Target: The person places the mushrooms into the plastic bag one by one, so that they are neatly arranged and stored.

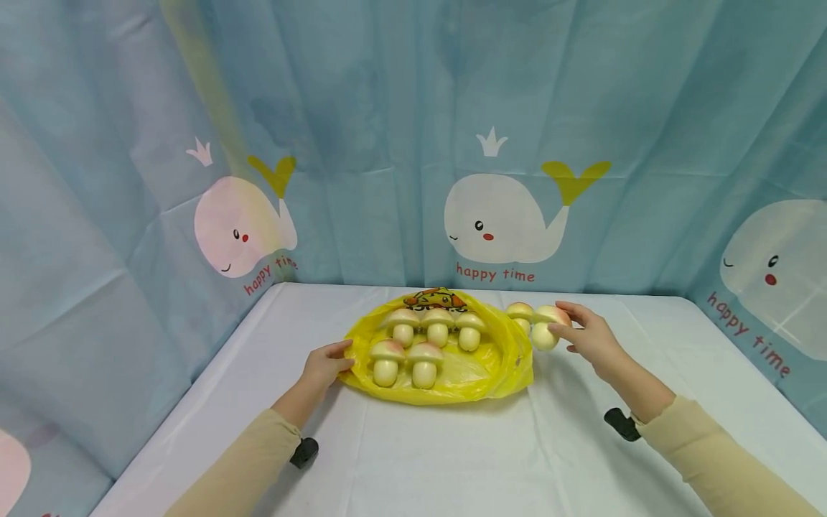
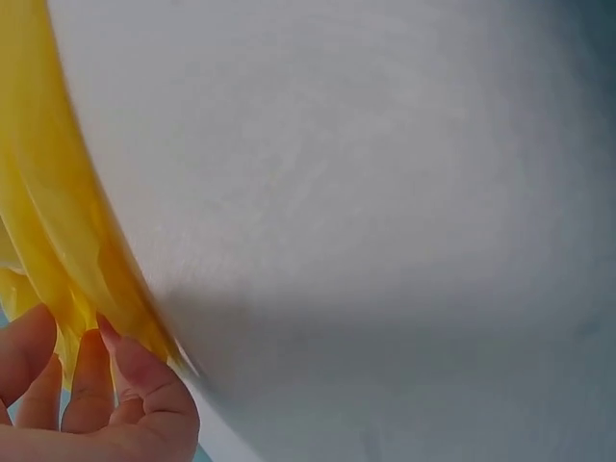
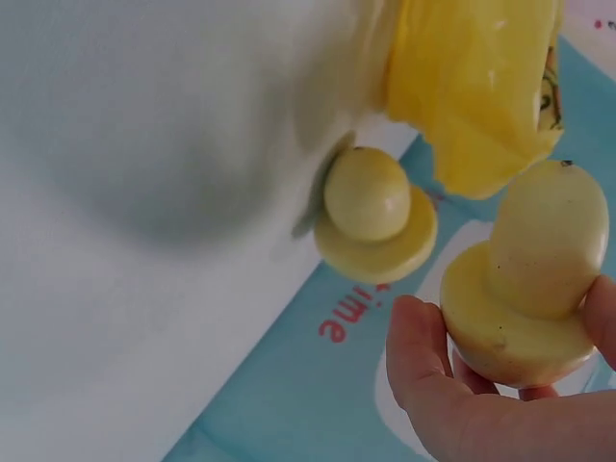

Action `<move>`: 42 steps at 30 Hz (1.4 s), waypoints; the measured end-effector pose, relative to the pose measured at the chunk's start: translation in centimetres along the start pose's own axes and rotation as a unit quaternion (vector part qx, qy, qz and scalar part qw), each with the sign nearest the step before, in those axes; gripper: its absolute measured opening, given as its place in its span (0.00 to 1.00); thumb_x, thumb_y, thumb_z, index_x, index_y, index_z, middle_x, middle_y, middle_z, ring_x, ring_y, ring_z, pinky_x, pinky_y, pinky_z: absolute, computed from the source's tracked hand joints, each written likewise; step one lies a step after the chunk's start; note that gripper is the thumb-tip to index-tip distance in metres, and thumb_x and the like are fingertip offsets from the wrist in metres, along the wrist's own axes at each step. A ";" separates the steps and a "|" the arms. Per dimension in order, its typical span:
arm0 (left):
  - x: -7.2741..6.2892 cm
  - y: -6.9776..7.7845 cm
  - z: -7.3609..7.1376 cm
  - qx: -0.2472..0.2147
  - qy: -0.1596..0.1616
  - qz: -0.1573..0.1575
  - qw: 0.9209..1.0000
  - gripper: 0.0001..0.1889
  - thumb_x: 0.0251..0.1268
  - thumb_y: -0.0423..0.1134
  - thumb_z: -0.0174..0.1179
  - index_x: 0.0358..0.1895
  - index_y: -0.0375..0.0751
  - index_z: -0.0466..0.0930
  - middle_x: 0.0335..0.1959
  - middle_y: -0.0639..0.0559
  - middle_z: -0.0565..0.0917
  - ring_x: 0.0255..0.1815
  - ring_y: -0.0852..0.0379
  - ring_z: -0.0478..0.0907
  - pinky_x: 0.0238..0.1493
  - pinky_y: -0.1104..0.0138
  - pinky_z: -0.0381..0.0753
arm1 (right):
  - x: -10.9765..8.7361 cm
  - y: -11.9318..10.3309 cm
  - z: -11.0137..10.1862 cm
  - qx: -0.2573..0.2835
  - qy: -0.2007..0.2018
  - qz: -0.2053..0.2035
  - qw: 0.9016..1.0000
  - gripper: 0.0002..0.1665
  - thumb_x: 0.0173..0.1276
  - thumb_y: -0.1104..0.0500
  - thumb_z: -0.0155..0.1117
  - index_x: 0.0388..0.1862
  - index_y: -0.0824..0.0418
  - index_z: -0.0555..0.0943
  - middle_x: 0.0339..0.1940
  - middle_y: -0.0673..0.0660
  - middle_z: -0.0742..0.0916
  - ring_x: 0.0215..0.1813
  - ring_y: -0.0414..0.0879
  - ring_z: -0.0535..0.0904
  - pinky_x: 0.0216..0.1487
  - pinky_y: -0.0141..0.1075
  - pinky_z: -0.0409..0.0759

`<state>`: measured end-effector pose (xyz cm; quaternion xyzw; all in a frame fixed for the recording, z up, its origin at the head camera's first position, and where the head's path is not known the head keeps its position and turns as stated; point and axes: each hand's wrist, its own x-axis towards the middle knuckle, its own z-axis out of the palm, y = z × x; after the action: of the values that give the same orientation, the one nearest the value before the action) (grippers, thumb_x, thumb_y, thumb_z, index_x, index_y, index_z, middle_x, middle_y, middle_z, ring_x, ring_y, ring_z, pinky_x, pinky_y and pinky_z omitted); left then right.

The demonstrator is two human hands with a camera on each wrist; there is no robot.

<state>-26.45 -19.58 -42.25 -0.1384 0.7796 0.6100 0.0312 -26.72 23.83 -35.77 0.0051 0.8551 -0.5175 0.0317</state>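
Observation:
A yellow plastic bag (image 1: 517,377) lies spread with its mouth facing up on the table. Several toy mushrooms (image 1: 386,365), pale with pinkish caps, rest inside it in two rows. At the bag's left edge, my left hand (image 1: 326,365) pinches the plastic rim between thumb and fingers. My right hand (image 1: 596,346) grips another toy mushroom (image 3: 549,245) by its cap, just right of the bag and raised off the table. Behind the held one, a further mushroom (image 3: 366,197) stands on the table beside the bag's right edge.
A white cloth (image 1: 413,459) covers the table. Blue curtains (image 1: 362,143) printed with whales hang along the back and sides. The bag carries a printed cartoon figure (image 1: 439,299) at its far edge.

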 end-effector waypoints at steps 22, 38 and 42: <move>-0.1 0.3 -0.3 0.045 -0.016 -0.006 0.999 0.26 0.66 0.28 0.58 0.68 0.34 0.70 0.66 0.32 0.69 0.39 0.53 0.73 0.34 0.66 0.69 | -2.0 -1.4 4.1 0.018 -0.036 -0.083 0.996 0.35 0.71 0.57 0.62 0.72 0.70 0.62 0.69 0.72 0.68 0.55 0.57 0.76 0.52 0.35 0.77; -0.3 0.4 -0.3 0.044 -0.014 -0.015 0.999 0.25 0.67 0.27 0.58 0.68 0.35 0.70 0.67 0.33 0.68 0.50 0.48 0.71 0.37 0.66 0.70 | -1.8 -2.3 6.6 -0.005 -0.088 -0.100 0.991 0.34 0.69 0.61 0.64 0.70 0.72 0.64 0.65 0.70 0.72 0.56 0.60 0.76 0.55 0.44 0.77; -0.2 0.4 -0.2 0.044 -0.012 -0.020 0.999 0.25 0.67 0.27 0.58 0.67 0.35 0.70 0.67 0.33 0.68 0.50 0.48 0.71 0.38 0.66 0.70 | -1.5 -2.6 7.6 -0.024 -0.097 -0.104 0.989 0.34 0.69 0.62 0.64 0.69 0.72 0.65 0.64 0.69 0.73 0.57 0.62 0.75 0.57 0.47 0.76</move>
<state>-26.38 -19.68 -41.74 -0.1453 0.8021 0.5763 0.0590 -24.94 15.93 -36.87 -0.1352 0.8558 -0.4956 0.0608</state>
